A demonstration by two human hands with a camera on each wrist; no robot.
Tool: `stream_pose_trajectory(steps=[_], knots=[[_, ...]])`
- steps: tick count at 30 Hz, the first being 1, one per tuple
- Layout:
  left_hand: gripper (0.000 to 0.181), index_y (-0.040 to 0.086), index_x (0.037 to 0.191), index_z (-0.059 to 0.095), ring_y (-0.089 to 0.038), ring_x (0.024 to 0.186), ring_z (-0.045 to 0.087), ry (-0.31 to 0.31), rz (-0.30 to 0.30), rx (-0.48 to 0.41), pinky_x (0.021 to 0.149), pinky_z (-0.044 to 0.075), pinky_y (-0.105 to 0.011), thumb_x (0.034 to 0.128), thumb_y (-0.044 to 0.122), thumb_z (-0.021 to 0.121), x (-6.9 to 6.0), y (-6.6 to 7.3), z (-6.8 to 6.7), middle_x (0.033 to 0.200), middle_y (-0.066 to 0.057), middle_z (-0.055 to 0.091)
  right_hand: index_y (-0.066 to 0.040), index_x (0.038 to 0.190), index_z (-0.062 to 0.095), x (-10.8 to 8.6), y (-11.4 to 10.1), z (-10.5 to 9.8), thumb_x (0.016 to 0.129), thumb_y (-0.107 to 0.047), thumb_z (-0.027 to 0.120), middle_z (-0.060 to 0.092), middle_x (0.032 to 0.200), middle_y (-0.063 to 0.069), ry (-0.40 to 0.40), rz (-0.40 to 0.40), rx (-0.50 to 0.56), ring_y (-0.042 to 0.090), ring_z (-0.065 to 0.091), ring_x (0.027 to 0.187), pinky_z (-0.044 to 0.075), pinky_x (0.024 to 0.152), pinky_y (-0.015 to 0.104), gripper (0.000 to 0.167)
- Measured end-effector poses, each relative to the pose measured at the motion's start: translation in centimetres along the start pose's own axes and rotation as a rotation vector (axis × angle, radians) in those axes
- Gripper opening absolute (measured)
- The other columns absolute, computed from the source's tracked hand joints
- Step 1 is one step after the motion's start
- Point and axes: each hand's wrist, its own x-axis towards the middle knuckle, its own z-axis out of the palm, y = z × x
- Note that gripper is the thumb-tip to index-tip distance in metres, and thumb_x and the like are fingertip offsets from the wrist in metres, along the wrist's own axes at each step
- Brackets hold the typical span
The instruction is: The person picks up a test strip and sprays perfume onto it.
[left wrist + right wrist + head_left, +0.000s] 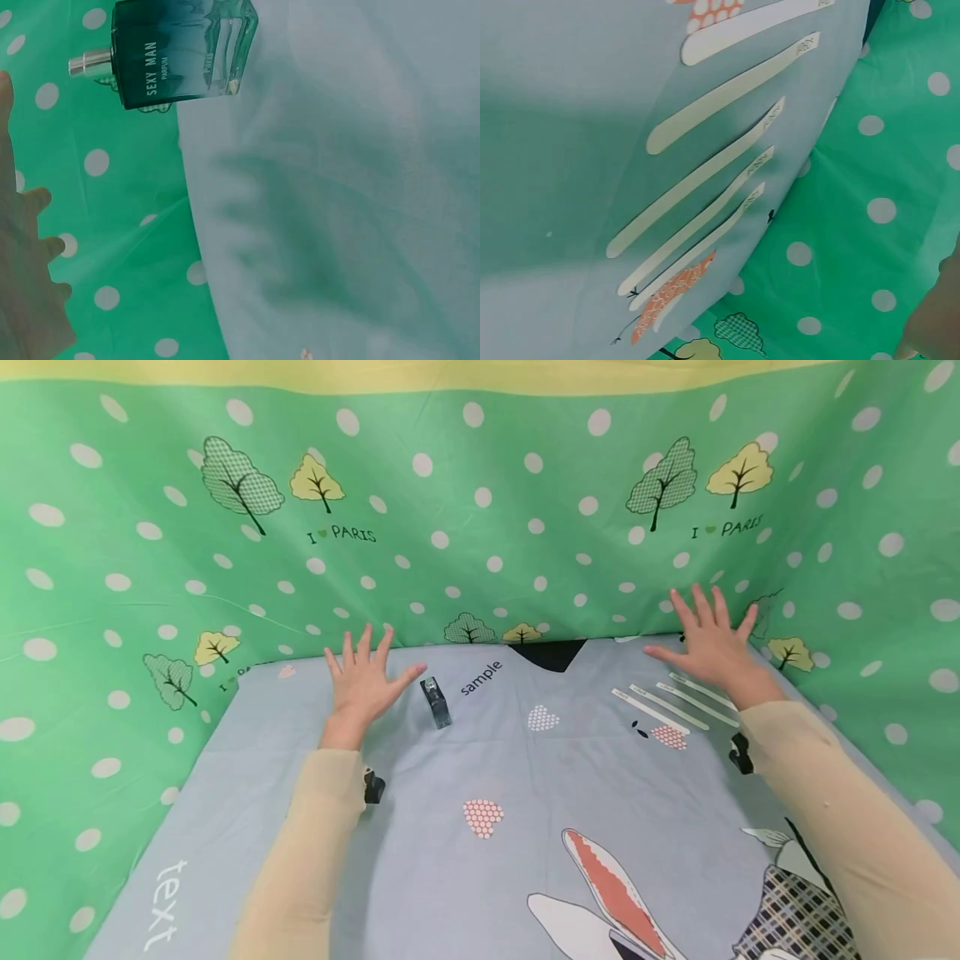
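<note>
A perfume bottle (435, 702) of dark teal glass lies on the grey-blue cloth just right of my left hand (363, 683). Its silver spray neck (91, 63) and the words "SEXY MAN PARFUM" show in the left wrist view. That hand has its fingers spread and holds nothing; the thumb points toward the bottle without gripping it. Several white paper test strips (695, 184), with small writing at one end, lie side by side at the right. Beyond and above them my right hand (711, 647) is spread wide, also with nothing in it.
Green dotted fabric (480, 527) hangs behind and along both sides of the cloth-covered surface (420, 877). Hearts, a rabbit and lettering are printed on the cloth. Dark wrist-camera pieces (373, 786) stick out beneath both sleeves.
</note>
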Motion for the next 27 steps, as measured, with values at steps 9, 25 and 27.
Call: stream_pose_trajectory(steps=[9,25,27], knots=[[0.103,0.026,0.161,0.01,-0.045,0.154,-0.005,-0.009,0.01,-0.016,0.117,-0.016,-0.068,0.0833,0.09,0.029,-0.4,0.3,0.7,0.168,-0.015,0.005,-0.022,0.162,0.0,-0.5,0.7,0.6,0.089,-0.078,0.043,-0.005,0.167,0.02,0.042,-0.005,-0.007,0.044,-0.014,0.153,-0.016,0.108,0.08,0.102],[0.096,0.025,0.16,0.019,-0.043,0.154,0.002,-0.038,0.018,-0.061,0.121,-0.005,-0.068,0.0866,0.082,0.041,-1.2,0.9,2.2,0.169,-0.014,0.005,-0.012,0.161,0.004,-1.2,2.0,1.8,0.092,-0.071,0.049,0.003,0.165,0.028,0.055,-0.015,0.019,0.053,0.002,0.15,0.006,0.117,0.074,0.102],[0.096,0.024,0.16,0.02,-0.042,0.155,0.005,-0.037,0.021,-0.064,0.122,-0.004,-0.067,0.0867,0.082,0.042,-1.2,0.9,2.4,0.168,-0.014,0.007,-0.011,0.161,0.006,-1.3,2.1,1.9,0.092,-0.07,0.049,0.006,0.164,0.029,0.068,-0.02,0.015,0.053,0.005,0.149,0.009,0.117,0.073,0.101]])
